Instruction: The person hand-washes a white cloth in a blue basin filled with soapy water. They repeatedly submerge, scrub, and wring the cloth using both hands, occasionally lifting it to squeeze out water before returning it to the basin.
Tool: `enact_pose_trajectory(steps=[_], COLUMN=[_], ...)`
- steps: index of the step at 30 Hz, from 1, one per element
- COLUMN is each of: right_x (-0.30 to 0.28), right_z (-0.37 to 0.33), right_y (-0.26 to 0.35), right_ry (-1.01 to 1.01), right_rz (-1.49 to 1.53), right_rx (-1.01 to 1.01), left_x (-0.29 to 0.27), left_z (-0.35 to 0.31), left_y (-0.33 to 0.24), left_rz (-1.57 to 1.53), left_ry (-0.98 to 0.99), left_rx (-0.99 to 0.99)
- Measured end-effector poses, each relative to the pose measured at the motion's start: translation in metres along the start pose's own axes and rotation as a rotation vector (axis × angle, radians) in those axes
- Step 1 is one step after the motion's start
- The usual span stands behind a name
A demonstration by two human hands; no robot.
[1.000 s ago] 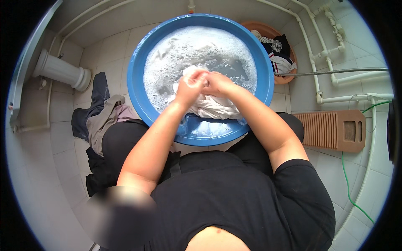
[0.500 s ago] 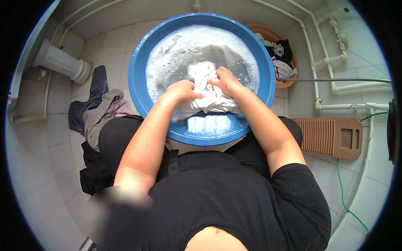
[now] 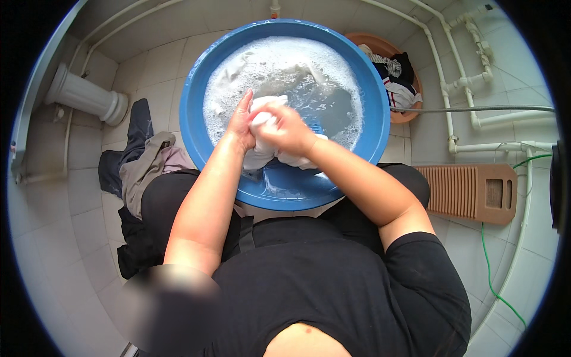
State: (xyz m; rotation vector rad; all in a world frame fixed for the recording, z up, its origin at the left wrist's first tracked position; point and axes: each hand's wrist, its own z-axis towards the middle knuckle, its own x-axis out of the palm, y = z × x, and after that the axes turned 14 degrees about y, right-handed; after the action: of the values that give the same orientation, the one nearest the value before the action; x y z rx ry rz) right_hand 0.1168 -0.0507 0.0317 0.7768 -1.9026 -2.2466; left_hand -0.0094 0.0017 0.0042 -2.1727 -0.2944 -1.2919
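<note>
A wet white cloth [image 3: 267,121] is bunched between my hands over the near side of a large blue tub [image 3: 195,119]. My left hand [image 3: 241,124] bears against its left side with one digit pointing up; its other fingers are mostly hidden. Closed over the cloth from the right is my right hand [image 3: 286,128], slightly blurred. The cloth's lower part hangs onto the tub's sloped near wall, where a few blue ribs show. Foamy grey water [image 3: 333,107] fills the tub, with white suds thickest at the far left.
A brown washboard [image 3: 470,193] lies to the right, near a green cord [image 3: 489,268]. An orange basin [image 3: 416,113] of clothes stands at the far right, with a grey hose [image 3: 470,109] crossing before it. Dark and beige clothes [image 3: 146,157] lie on the left floor, near a white pedestal [image 3: 89,95].
Both hands have moved left, gathering the cloth into a bunch between them. My right hand has closed over it. More open water and the blue ribs now show on the right.
</note>
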Motion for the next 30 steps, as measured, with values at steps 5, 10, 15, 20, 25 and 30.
enact_pose_trajectory(steps=[5,10,15,20,25,30], right_x=[0.03,0.0,0.018,0.012,-0.05,-0.064], right_z=[-0.014,-0.003,-0.006,-0.007,-0.006,-0.012], right_y=[0.038,-0.024,-0.004,-0.016,-0.068,-0.078], right_ry=[0.054,-0.4,-0.428,-0.382,-0.554,0.091], right_rz=[-0.348,-0.546,-0.562,-0.583,-0.776,-0.719], right_rx=[-0.323,-0.236,-0.149,-0.204,0.498,0.513], left_x=[-0.05,0.032,-0.013,0.001,0.019,-0.024], left_z=[0.025,-0.005,0.016,0.017,0.017,0.026], left_y=[0.013,0.03,0.032,0.034,0.039,0.027], left_rz=[-0.105,-0.023,-0.096,0.016,0.04,0.01], left_ry=[0.581,-0.017,0.09,-0.157,-0.21,-0.222], left_rx=[0.014,0.094,-0.024,0.107,0.306,0.351])
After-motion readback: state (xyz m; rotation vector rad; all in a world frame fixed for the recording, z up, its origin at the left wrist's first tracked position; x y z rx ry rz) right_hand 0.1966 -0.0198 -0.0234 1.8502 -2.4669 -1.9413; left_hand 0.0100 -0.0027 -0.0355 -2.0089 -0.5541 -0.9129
